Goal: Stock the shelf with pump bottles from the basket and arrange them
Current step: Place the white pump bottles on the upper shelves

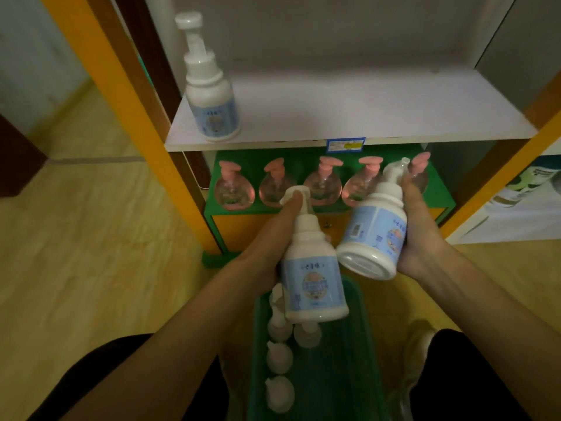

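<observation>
My left hand (270,238) grips a white pump bottle (312,275) with a pale blue label, held nearly upright above the basket. In my right hand (422,235) is a second white pump bottle (373,232), tilted so its base faces me. Both hang between the green basket (361,329) and the white shelf (349,117). One white pump bottle (209,95) stands upright at the shelf's front left corner. Several more white pump bottles (279,357) stand in a row along the basket's left side.
Under the white shelf, a green lower shelf (331,208) carries a row of clear round bottles with pink pumps (321,183). Orange frame posts (127,95) flank the unit. A blue price tag (346,144) hangs on the shelf's front edge. My knees frame the basket.
</observation>
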